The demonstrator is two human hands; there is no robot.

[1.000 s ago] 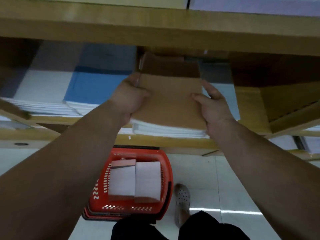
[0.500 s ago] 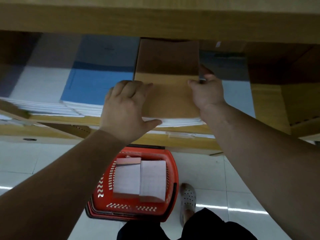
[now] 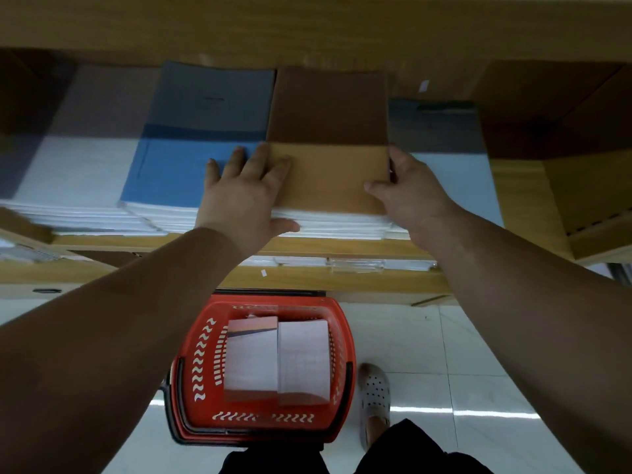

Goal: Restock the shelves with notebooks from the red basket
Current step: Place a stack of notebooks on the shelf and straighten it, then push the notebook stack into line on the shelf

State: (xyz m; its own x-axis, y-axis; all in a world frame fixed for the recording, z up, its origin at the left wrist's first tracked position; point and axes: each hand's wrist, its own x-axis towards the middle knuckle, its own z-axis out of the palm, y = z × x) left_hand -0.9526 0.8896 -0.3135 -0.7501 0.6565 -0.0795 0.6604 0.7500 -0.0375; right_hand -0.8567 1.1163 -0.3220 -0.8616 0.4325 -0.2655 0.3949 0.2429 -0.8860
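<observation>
Fingers (image 3: 246, 162) of the left hand (image 3: 244, 196) lie spread wide and flat, palm down, across the seam between the blue notebook stack (image 3: 178, 172) and the brown notebook stack (image 3: 330, 172), with the thumb hooked over the brown stack's white page edges at its near left corner. At the three o'clock side of that stack the right hand (image 3: 410, 196) is curled narrow around its right edge, thumb lying on the cover and the other fingers tucked down the side between the brown stack and the pale blue notebook stack (image 3: 451, 179), so it holds the stack by its edge. No brand, label or writing can be read anywhere; a faint dark mark on the blue cover and a small white tag (image 3: 424, 85) on the shelf back at one o'clock are too blurred to tell. Both forearms reach up and forward from the lower corners toward twelve o'clock. On the wooden shelf (image 3: 307, 248) a white notebook stack (image 3: 78, 172) sits at nine o'clock of the blue one, and an upper board shades the far halves of all the covers. Below, at six o'clock, the red basket (image 3: 201, 357) rests on the white tiled floor (image 3: 478, 354) with two piles of notebooks (image 3: 277, 357) standing in it side by side, and a perforated grey shoe (image 3: 374, 391) is just beside its right wall.
</observation>
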